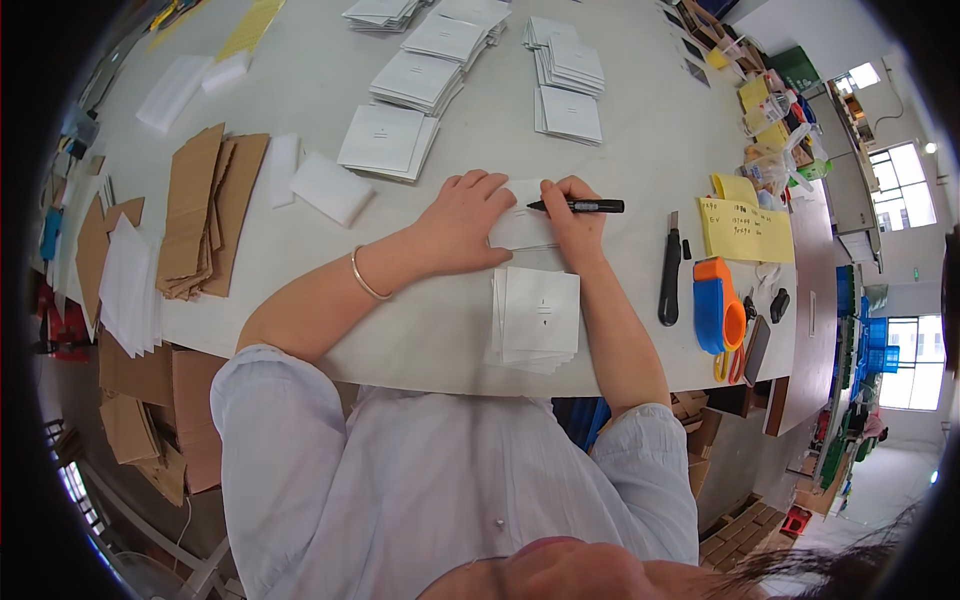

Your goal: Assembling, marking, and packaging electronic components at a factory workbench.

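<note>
My right hand (578, 230) pinches a black marker pen (596, 206), its tip at the upper part of a white card (522, 233). On the card's left side lies my left hand (462, 225), its fingers spread and holding nothing. Just nearer to me, between my forearms, sits a loose stack of white cards (541, 312) with small dark marks on top. Farther off stand several piles of similar cards, one pile (385, 138) beyond my left hand and another (570, 115) beyond the marker. My right fingers partly hide the card's right side.
To the right lie a black utility knife (670, 275), an orange and blue tape dispenser (718, 307) and a yellow handwritten note (745, 230). Brown cardboard pieces (210, 215) and white foam pieces (330, 188) are at the left. The table's near edge (450, 391) runs before my body.
</note>
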`<state>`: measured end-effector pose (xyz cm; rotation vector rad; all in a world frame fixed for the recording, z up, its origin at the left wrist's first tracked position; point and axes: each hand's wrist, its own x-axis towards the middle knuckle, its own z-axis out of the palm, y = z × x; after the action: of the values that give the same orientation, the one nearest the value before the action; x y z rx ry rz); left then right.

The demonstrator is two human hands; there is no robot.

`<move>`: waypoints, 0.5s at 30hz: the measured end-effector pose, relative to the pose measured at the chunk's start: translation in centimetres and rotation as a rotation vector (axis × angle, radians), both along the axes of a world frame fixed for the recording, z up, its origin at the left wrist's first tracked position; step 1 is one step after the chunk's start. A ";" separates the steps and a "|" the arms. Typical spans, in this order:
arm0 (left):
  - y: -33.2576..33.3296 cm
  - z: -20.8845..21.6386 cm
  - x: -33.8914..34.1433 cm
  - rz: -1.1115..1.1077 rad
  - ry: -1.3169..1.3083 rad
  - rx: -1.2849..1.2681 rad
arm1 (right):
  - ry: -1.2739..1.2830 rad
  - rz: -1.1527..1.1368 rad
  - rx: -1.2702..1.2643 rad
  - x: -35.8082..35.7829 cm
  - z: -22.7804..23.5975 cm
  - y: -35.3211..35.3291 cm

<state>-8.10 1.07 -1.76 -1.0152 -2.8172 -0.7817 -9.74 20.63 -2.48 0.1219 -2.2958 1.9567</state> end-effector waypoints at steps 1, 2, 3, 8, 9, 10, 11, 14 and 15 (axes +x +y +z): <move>0.0 -0.1 -0.1 -0.018 -0.013 0.030 | 0.027 0.029 0.041 0.0 0.0 -0.1; 0.1 0.0 -0.1 -0.018 -0.012 0.029 | 0.053 0.058 0.081 0.0 0.0 -0.1; 0.3 -0.1 -0.1 -0.014 -0.006 0.037 | 0.052 0.057 0.081 0.0 0.0 -0.2; 0.4 -0.6 0.0 0.000 -0.009 0.082 | 0.056 0.059 0.131 -0.2 -0.1 -0.6; 0.4 -0.6 0.0 0.003 -0.011 0.086 | 0.056 0.059 0.130 -0.2 -0.1 -0.6; 0.5 -0.6 0.0 0.005 -0.014 0.090 | 0.039 0.053 0.145 -0.1 0.0 -0.7; 0.5 -0.6 0.0 0.005 -0.015 0.089 | 0.022 0.047 0.159 -0.1 0.0 -0.7; 0.5 -0.7 -0.1 0.002 0.007 0.086 | 0.071 0.060 0.151 -0.3 -0.4 -0.6; 0.5 -0.7 -0.1 0.002 0.012 0.090 | 0.069 0.061 0.150 -0.3 -0.3 -0.6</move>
<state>-8.17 1.54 -2.49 -0.9999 -2.7447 -0.8898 -10.05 20.02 -2.79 0.2730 -2.4185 1.7751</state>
